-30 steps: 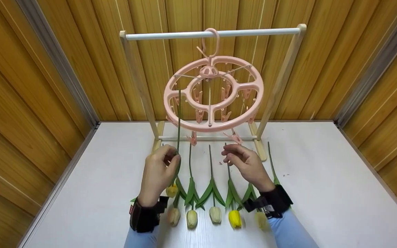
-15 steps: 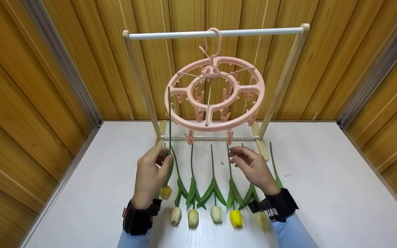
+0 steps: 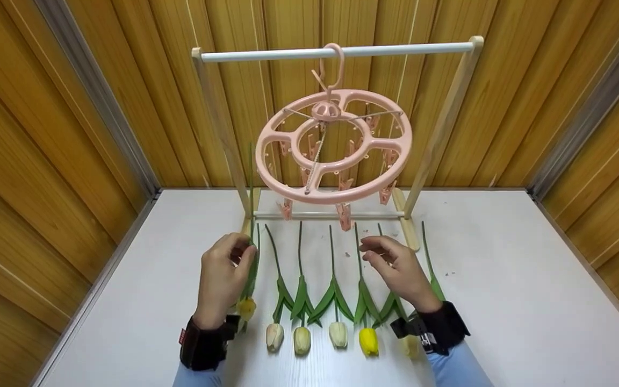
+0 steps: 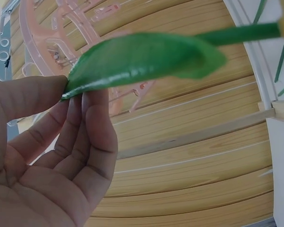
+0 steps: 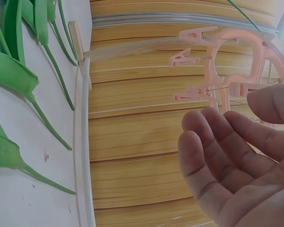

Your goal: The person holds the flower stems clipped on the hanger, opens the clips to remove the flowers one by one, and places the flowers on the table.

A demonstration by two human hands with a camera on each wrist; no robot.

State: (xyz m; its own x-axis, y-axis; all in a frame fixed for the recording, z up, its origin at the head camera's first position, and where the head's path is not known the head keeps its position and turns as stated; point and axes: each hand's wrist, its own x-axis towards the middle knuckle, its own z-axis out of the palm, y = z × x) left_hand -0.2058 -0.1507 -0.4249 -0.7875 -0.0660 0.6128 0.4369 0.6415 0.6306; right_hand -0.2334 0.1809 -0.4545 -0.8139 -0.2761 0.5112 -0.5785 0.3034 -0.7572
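Note:
My left hand (image 3: 221, 282) pinches an artificial tulip (image 3: 246, 308) between thumb and fingers. Its stem points up and its yellow bloom hangs below the hand. In the left wrist view the thumb and fingertips grip the base of its green leaf (image 4: 132, 61). My right hand (image 3: 400, 271) hovers over the table with loosely curved fingers, holding nothing. Ahead of both hands hangs a round pink clip hanger (image 3: 336, 197), with clothes pegs (image 3: 344, 215) dangling from it. The right wrist view shows several pegs (image 5: 191, 35) beyond the right fingertips.
Several tulips lie in a row on the white table (image 3: 116, 301), stems pointing away, among them a pale one (image 3: 338, 334) and a bright yellow one (image 3: 368, 342). A rack with wooden legs (image 3: 446, 118) and a white bar (image 3: 406, 50) carries the hanger. Wood-patterned walls enclose the table.
My left hand has moved left with the tulip, away from the hanger. The hanger has turned slightly, its pegs swinging. My right hand has shifted slightly right and down.

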